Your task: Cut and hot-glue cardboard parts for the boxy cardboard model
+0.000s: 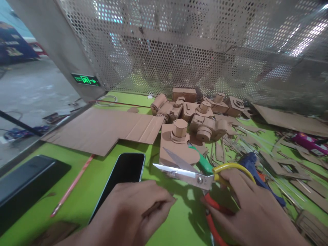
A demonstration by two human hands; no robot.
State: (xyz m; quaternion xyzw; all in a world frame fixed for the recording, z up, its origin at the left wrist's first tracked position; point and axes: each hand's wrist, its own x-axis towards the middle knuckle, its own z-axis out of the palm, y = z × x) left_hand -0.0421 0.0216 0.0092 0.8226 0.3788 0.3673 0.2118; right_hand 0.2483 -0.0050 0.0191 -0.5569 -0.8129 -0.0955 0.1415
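- Gripping the scissors (200,180): the right hand (261,201), fingers wrapped about the yellow and red handles; blades spread apart, tips toward the counter's left edge.
- Scissors located above the middle of the green counter (179,225), just in front of a cardboard model (176,145) with a many-sided knob; one blade overlaps it from my view.
- Left hand (133,201): fingers curled in, narrow, beside the phone (125,171), whose near part it hides.
- Cardboard sheet (102,128) lies toward the counter's left edge.
- Camera-shaped cardboard models (205,126) cluster toward the back edge; scraps (289,167) litter the right side.
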